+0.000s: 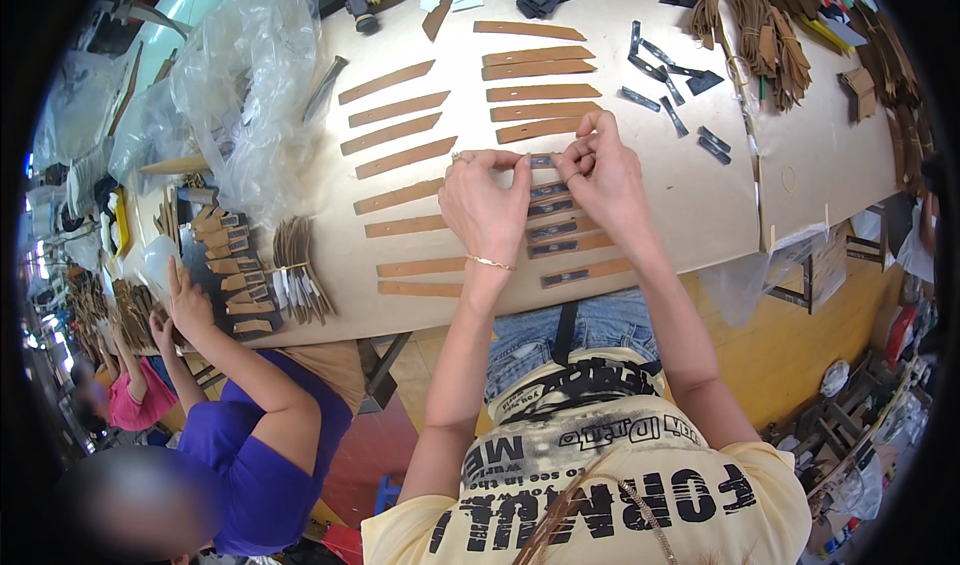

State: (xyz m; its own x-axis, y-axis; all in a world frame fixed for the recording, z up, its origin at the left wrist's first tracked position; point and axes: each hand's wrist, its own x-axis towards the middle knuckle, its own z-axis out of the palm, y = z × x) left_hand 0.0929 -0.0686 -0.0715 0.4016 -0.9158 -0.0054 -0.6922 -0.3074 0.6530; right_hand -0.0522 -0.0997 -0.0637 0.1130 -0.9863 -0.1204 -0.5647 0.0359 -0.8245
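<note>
Where the two hands meet above the middle of the tabletop (660, 215), the scene reads as follows.

Left hand (487, 200): fingertips pressed together in a pinching grip on the left end of a small dark strip (541, 161).
Right hand (603, 170): fingers curled, its grip pinching the right end of the same dark strip.
Dark strip: held between both hands, just above the tabletop, at the top of a column of brown strips with dark pieces on them (560, 230).
Brown strips with dark pieces: lie below the hands, running toward the near edge of the tabletop.
Plain brown strips (395, 130): laid in rows to the left of the hands, with a further column (540, 90) beyond the hands toward the far edge.
Loose dark pieces (665, 90): scattered to the right of the far column, near the right edge.
Clear plastic bag (250, 75): crumpled at the far left corner.
Bundled strips (300, 270): at the near left edge, beside a second person's hand (188, 300).
Second person: seated at the left, in a purple top, a hand resting on stacked pieces (235, 265).
</note>
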